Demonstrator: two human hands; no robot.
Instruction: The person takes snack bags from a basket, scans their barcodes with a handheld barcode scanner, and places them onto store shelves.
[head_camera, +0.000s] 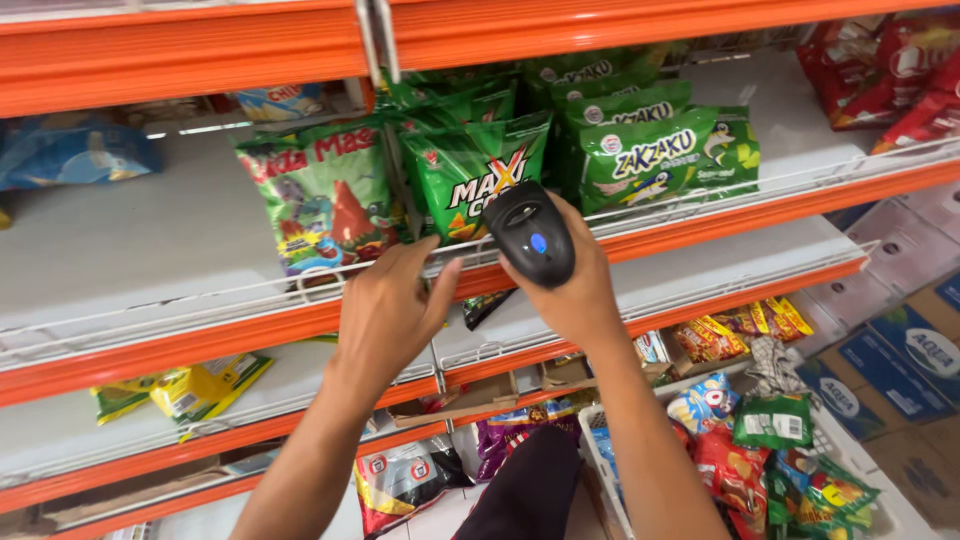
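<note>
Scanner (531, 240) up front, black and handheld with a small blue light on its back, and your right hand (572, 290) is wrapped tight around its grip, holding it just before the orange lip of the shelf (200, 345). Its head points at the green snack bag (478, 170) standing at the front of that shelf, right behind the wire rail (250, 290).

From the head view, your left hand (392, 315) hangs just beside the scanner, fingers loosely apart, forefinger and thumb reaching toward the rail below the green snack bag; whether the fingertips touch the rail, I cannot tell. It holds nothing.

Left of the green snack bag stands a green-and-red bag (325, 195), close against it. To the right, more green bags with a white band (665, 155) lean in a row. Red bags (890, 70) sit at the far right of the shelf.

Down low on the right, a white basket (600, 455) is heaped with mixed snack packets. Yellow packets (195, 390) lie on the shelf beneath, at left.
</note>
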